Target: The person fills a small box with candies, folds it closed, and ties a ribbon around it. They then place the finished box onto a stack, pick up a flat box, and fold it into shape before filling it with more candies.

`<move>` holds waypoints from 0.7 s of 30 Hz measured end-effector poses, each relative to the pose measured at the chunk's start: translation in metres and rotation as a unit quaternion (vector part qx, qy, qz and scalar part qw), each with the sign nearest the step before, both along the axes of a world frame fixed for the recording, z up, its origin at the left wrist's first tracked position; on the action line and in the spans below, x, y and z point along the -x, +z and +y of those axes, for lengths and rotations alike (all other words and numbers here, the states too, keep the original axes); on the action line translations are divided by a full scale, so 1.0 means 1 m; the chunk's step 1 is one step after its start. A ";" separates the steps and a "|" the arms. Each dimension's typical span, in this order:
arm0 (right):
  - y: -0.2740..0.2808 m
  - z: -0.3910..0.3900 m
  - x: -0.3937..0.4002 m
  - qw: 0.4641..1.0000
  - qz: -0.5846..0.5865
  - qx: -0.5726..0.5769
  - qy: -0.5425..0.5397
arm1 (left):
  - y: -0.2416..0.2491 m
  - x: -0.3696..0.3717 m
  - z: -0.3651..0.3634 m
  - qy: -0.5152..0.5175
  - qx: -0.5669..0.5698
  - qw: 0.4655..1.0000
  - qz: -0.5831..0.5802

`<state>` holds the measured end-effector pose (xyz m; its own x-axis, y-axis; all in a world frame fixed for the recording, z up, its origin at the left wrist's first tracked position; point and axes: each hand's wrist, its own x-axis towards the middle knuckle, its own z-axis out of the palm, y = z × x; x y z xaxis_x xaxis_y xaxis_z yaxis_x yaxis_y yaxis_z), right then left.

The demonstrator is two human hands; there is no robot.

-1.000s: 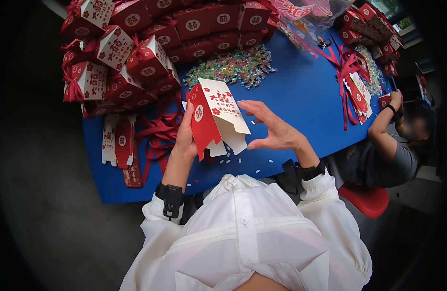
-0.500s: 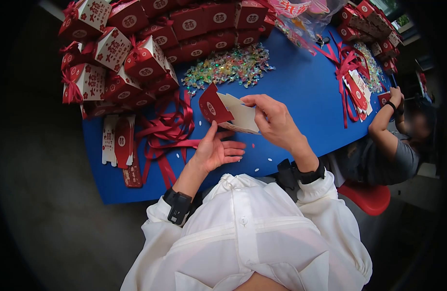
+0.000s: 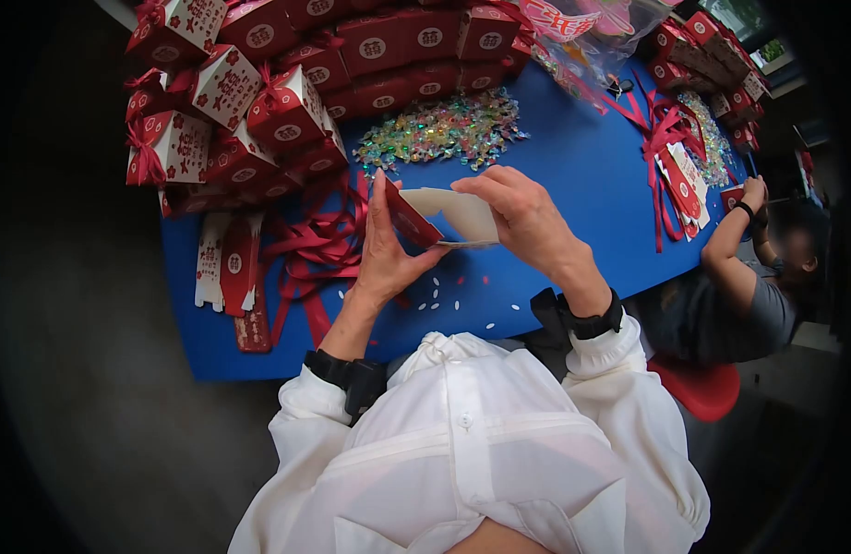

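A partly folded red and white paper gift box (image 3: pixel 413 220) is between my hands above the blue table. Its pale inside faces me, and blue shows through an opening in it. My left hand (image 3: pixel 387 262) grips the red panel, fingers up along its outer side and thumb at the lower edge. On the other end, my right hand (image 3: pixel 529 222) pinches the white panel's rim between bent fingers; its thumb is mostly hidden. Just beyond the box lies a heap of wrapped candies (image 3: pixel 444 129) in shiny, colourful wrappers. Loose red ribbons (image 3: pixel 310 240) lie left of my left hand.
Finished red boxes (image 3: pixel 375 46) are stacked along the back and left. Flat box blanks (image 3: pixel 233 258) lie at the table's left. Small white bits (image 3: pixel 435 294) dot the blue table (image 3: pixel 582 185). At right, a co-worker (image 3: pixel 735 286) sits near more ribbons, blanks and candies.
My left hand has risen from below the box, its spread fingers now closed against the red panel. The box has turned, showing more of its inside. More white bits show on the table.
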<state>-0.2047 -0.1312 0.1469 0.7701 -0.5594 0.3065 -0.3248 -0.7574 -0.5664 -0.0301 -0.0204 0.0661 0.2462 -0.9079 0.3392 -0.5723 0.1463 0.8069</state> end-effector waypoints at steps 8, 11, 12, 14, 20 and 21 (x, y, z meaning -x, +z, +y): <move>-0.011 -0.009 0.006 0.997 -0.052 0.011 -0.052 | -0.015 0.027 0.001 -0.067 0.036 0.993 0.092; -0.020 -0.017 0.004 0.992 -0.103 -0.006 -0.074 | -0.007 0.023 0.001 -0.136 0.056 0.988 0.051; -0.021 -0.020 0.003 0.986 -0.139 -0.025 -0.091 | -0.008 0.022 0.002 -0.137 0.057 0.988 0.051; -0.020 -0.019 0.002 0.981 -0.144 -0.028 -0.126 | -0.009 0.022 0.004 -0.202 0.013 0.976 0.080; -0.034 -0.018 -0.006 0.952 -0.210 -0.135 -0.175 | 0.004 0.017 0.004 -0.219 0.078 0.961 -0.150; -0.037 -0.018 -0.007 0.936 -0.245 -0.196 -0.162 | 0.004 0.015 0.003 -0.207 0.105 0.949 -0.214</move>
<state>-0.1974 -0.1495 0.1099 0.3615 -0.8824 0.3012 -0.1304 -0.3678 -0.9207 -0.0455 -0.0171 0.0700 -0.3180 -0.7976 0.5126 -0.6999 0.5622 0.4406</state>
